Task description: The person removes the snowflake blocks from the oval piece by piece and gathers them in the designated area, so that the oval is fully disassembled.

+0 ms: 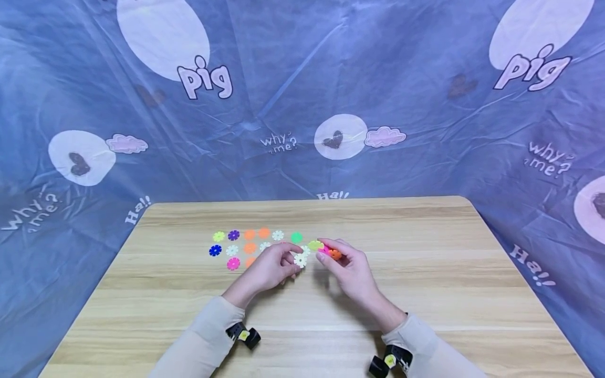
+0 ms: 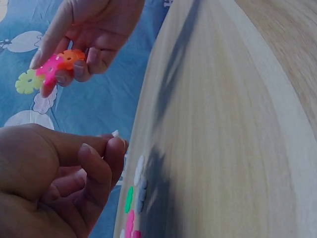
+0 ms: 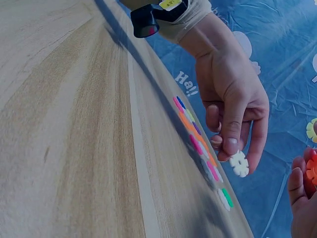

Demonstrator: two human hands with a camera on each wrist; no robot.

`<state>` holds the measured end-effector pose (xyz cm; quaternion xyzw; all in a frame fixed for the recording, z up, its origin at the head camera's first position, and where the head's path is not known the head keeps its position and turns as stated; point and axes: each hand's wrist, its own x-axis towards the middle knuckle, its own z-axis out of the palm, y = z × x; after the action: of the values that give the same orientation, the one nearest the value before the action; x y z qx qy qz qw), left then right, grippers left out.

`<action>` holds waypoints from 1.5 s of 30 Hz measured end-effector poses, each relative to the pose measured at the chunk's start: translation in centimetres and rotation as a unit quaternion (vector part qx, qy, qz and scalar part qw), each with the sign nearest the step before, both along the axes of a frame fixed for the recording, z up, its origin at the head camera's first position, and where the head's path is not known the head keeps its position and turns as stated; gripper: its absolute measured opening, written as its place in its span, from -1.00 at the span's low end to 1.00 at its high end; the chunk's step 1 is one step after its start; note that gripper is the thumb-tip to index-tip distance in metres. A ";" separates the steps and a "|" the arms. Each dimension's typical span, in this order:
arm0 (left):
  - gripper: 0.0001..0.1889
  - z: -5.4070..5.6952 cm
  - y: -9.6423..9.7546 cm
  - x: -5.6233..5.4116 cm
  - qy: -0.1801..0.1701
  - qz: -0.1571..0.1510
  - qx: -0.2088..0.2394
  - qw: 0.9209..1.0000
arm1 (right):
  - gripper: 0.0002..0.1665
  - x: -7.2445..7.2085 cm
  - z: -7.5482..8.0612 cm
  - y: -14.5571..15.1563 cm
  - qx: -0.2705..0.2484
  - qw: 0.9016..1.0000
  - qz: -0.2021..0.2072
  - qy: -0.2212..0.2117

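My left hand (image 1: 269, 268) pinches a white notched snowflake disc (image 3: 240, 164) between thumb and fingers, raised over the table. Just across from it, my right hand (image 1: 353, 270) holds a short chain of joined discs. That chain runs from a yellow-green disc (image 2: 27, 83) through a pink disc (image 2: 44, 70) to an orange disc (image 2: 76, 56). The yellow-green end points toward the left hand, apart from the white disc. In the left wrist view, the right thumb and fingers grip the chain around its pink and orange part.
Loose discs lie in rows on the wooden table (image 1: 425, 294), to the left and beyond the left hand. Among them are a blue disc (image 1: 215, 250), a purple disc (image 1: 233, 235) and a green disc (image 1: 296, 238). A patterned blue cloth (image 1: 293, 68) hangs around the table.
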<state>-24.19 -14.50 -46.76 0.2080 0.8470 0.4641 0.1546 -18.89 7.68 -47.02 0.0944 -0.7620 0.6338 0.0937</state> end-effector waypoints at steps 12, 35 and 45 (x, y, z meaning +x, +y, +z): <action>-0.59 -0.6 0.5 -0.4 0.124 -0.024 -0.149 0.981 | -0.58 0.1 0.2 -0.2 -0.001 1.000 0.006 -0.003; -0.69 0.7 -0.5 -0.5 0.140 -0.004 -0.123 0.983 | -0.55 0.3 -0.2 -0.3 -0.010 0.999 0.024 -0.026; -0.77 2.6 -1.3 1.2 0.178 -0.019 0.040 0.983 | -0.49 0.1 -0.3 -0.7 0.027 0.998 0.055 -0.010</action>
<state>-23.00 -15.77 -44.21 0.3091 0.8378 0.4501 0.0018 -18.77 6.98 -47.34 0.1323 -0.7737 0.6177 0.0486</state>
